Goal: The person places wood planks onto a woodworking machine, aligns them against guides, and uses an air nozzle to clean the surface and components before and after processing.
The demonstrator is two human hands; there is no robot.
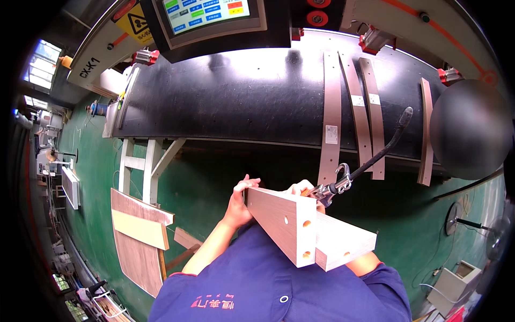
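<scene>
Two light wood-grain boards with drilled holes are close in front of my chest. My left hand [242, 203] grips the far end of the left board [276, 222], whose near end shows two round holes. The right board [346, 239] sits against it, over my right forearm. My right hand [302, 189] is mostly hidden behind the boards. Its fingers are closed around a metal air blow gun [322, 193] with a hook and a black hose [389, 142] rising to the right. The exact grip is covered.
A black-topped machine table [230, 102] spans the far side, with a screen [206, 16] above it. Several long wood strips [331, 102] lie on it at right, some overhanging its front edge. Panels [137, 244] lean at left. A blurred round shape [472, 129] covers the right.
</scene>
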